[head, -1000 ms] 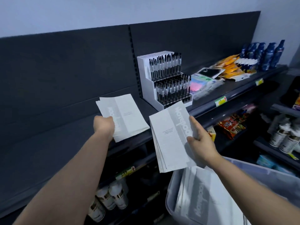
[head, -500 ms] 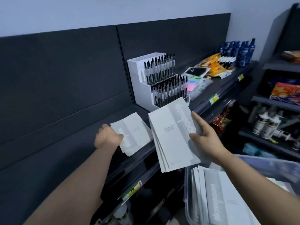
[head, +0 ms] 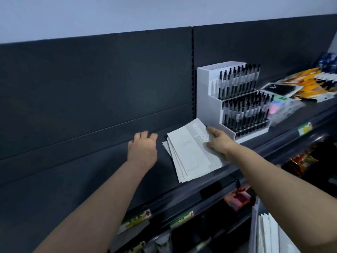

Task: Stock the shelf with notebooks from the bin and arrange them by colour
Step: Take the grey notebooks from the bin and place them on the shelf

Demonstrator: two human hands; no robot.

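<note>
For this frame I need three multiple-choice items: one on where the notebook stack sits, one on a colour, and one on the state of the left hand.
1. Where is the stack of notebooks?
A. on the shelf, just left of the pen display
B. inside the bin
C. on top of the pen display

2. What colour is the pen display's stand?
A. red
B. green
C. white

3. What is the left hand doing?
A. gripping a notebook
B. open, holding nothing
C. out of view

Answers:
1 A: the stack lies on the dark shelf by the display's base, and the right hand holds its right edge.
2 C: the stand's stepped tiers are plainly white.
3 B: its fingers are relaxed, left of the stack, with nothing in them.
</note>
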